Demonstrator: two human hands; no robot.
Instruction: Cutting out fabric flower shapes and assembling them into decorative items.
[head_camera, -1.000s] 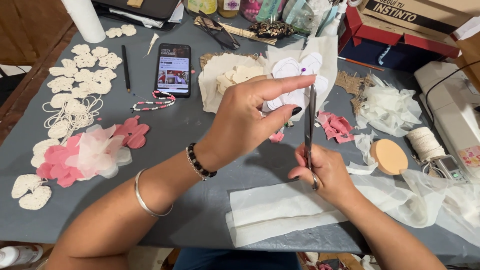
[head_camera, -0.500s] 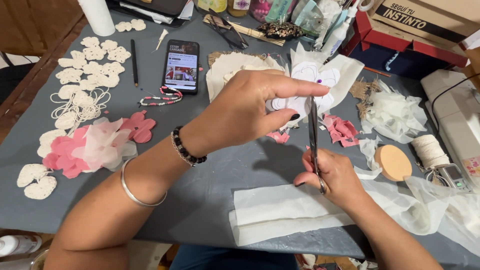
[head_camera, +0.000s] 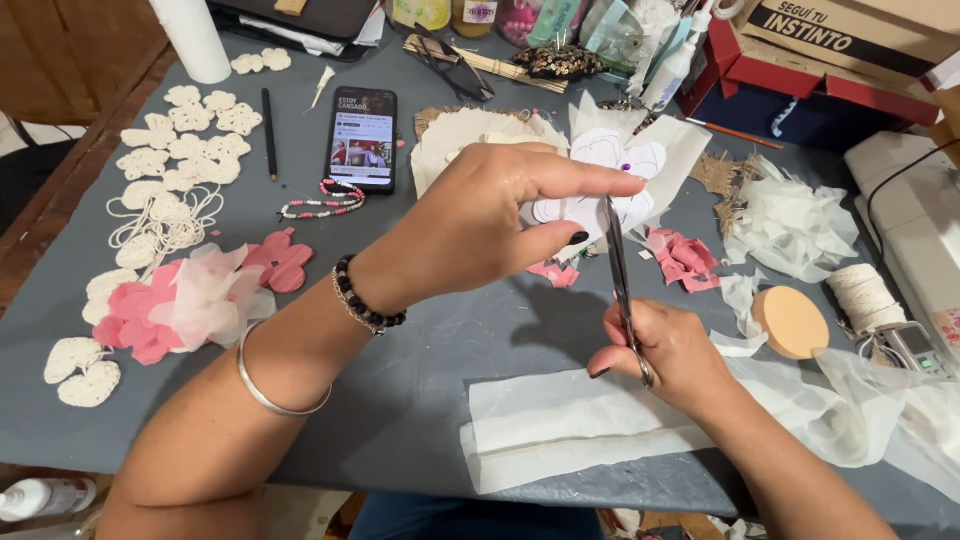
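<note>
My left hand is raised over the grey table, pinching a white flower-shaped fabric piece between thumb and fingers. My right hand grips a pair of scissors, blades pointing up and meeting the lower edge of the white piece. A folded strip of sheer white fabric lies on the table just below my right hand. Pink fabric scraps lie beyond the scissors.
Cream crocheted flowers and pink petals cover the left side. A phone, a beaded bracelet and a pencil lie at centre back. A twine spool, a round sponge, a sewing machine and boxes stand at the right.
The view has shifted slightly. My left hand still holds the white piece and the scissors have stayed at its lower edge, with little other movement.
</note>
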